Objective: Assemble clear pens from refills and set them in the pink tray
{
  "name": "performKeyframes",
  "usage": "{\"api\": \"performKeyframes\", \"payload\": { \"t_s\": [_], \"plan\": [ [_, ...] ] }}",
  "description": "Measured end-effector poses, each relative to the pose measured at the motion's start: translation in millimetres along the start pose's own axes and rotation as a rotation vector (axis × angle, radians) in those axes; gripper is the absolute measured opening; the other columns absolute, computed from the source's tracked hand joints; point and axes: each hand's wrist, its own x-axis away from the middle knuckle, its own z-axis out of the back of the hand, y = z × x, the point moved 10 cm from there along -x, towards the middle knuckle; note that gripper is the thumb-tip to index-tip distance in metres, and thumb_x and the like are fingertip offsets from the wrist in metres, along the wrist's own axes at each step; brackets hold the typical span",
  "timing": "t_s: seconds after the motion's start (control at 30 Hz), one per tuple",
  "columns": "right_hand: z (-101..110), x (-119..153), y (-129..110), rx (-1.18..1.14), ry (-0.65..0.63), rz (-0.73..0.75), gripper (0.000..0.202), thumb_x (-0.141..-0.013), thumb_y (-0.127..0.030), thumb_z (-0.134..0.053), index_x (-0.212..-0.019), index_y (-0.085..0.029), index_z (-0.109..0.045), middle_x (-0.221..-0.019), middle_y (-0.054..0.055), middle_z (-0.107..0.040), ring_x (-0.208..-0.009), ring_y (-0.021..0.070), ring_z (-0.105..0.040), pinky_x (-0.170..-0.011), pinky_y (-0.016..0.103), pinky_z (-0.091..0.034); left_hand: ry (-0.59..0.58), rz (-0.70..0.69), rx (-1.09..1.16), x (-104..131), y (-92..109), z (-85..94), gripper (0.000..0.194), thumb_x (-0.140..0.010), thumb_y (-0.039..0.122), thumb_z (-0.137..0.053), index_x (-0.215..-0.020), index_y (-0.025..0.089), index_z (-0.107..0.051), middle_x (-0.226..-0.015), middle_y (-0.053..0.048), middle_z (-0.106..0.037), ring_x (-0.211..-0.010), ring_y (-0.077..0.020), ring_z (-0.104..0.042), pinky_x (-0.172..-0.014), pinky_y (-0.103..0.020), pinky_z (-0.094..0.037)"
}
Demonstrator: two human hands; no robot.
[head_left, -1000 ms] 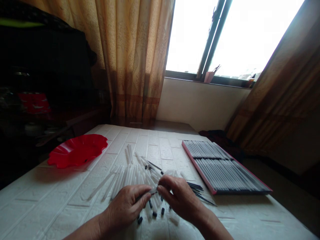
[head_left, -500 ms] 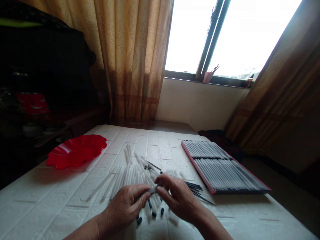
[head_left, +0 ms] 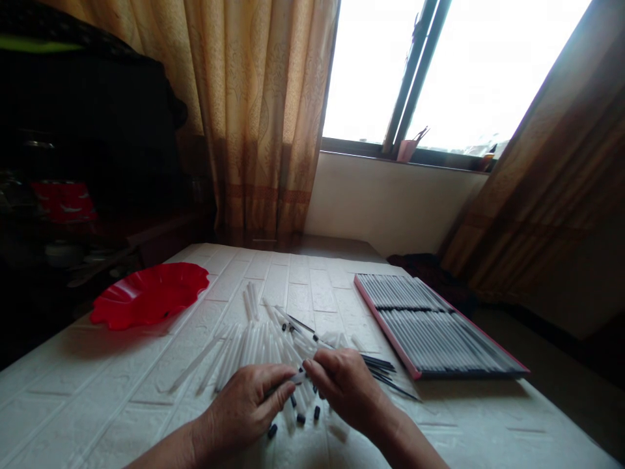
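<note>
My left hand [head_left: 254,397] is closed on a translucent tube [head_left: 297,378], thumb and fingers pinching it near the table's front. Close by on the right, my right hand [head_left: 344,384] is closed with its fingertips at the tube's end; whatever small part they pinch is too hidden to name. Many clear tubes [head_left: 249,345] lie in a loose pile behind and beside the hands. Several small black caps [head_left: 301,419] are scattered just below the fingers. Thin black rods [head_left: 381,363] stick out past my right hand.
A red scalloped dish [head_left: 151,296] sits on the white table [head_left: 117,365] at the left. At the right lies a pink-edged tray [head_left: 413,368] filled with rows of gray sticks. Behind are curtains and a window.
My right hand has drawn its fingers in more tightly and shifted slightly at the tube's end, showing more of the tip. My left hand is almost unmoved.
</note>
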Motion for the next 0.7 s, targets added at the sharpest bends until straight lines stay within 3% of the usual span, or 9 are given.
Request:
{"api": "performKeyframes", "payload": {
  "t_s": [0.2,0.3,0.4,0.57,0.7],
  "plan": [
    [1,-1,2,-0.009,0.006,-0.025,0.045,-0.098,-0.039,-0.037,-0.056,-0.023,-0.045,-0.048,0.0,-0.055,-0.045,0.0132,-0.053,-0.05,0.024,-0.034,-0.011,0.004,0.023,-1,0,1.6,0.03,-0.098,0.033,-0.045,-0.095,0.021,-0.073,-0.082,0.0,-0.077,-0.073,-0.0151,-0.071,-0.068,-0.019,-0.049],
    [6,1,-3,-0.029,-0.004,0.001,0.029,-0.096,-0.035,-0.043,-0.078,-0.021,-0.061,-0.065,0.001,-0.066,-0.057,0.0149,-0.06,-0.056,0.023,-0.039,-0.007,0.023,0.029,-3,0,5.0,0.031,-0.097,0.033,-0.046,-0.102,0.019,-0.073,-0.083,-0.002,-0.077,-0.075,-0.016,-0.072,-0.068,-0.019,-0.05],
    [10,2,-9,-0.049,-0.001,0.056,0.017,-0.092,-0.029,-0.049,-0.094,-0.02,-0.063,-0.073,0.001,-0.068,-0.062,0.0148,-0.061,-0.06,0.023,-0.042,-0.008,0.034,0.032,-3,0,6.6,0.034,-0.097,0.034,-0.045,-0.104,0.018,-0.074,-0.088,-0.004,-0.078,-0.079,-0.0176,-0.073,-0.07,-0.02,-0.052],
    [11,2,-6,-0.012,0.024,0.067,0.016,-0.09,-0.027,-0.05,-0.082,-0.02,-0.061,-0.067,0.001,-0.065,-0.06,0.0153,-0.058,-0.058,0.024,-0.038,-0.008,0.039,0.025,-2,0,6.2,0.034,-0.097,0.033,-0.045,-0.104,0.017,-0.074,-0.085,-0.003,-0.078,-0.077,-0.0169,-0.073,-0.067,-0.019,-0.051],
    [7,1,-3,0.024,0.022,0.048,0.028,-0.093,-0.031,-0.047,-0.067,-0.021,-0.055,-0.059,0.0,-0.058,-0.053,0.0141,-0.053,-0.055,0.025,-0.033,-0.006,0.022,0.019,-2,0,3.9,0.031,-0.097,0.032,-0.046,-0.1,0.02,-0.074,-0.084,-0.002,-0.078,-0.075,-0.016,-0.072,-0.07,-0.019,-0.05]
  ]
}}
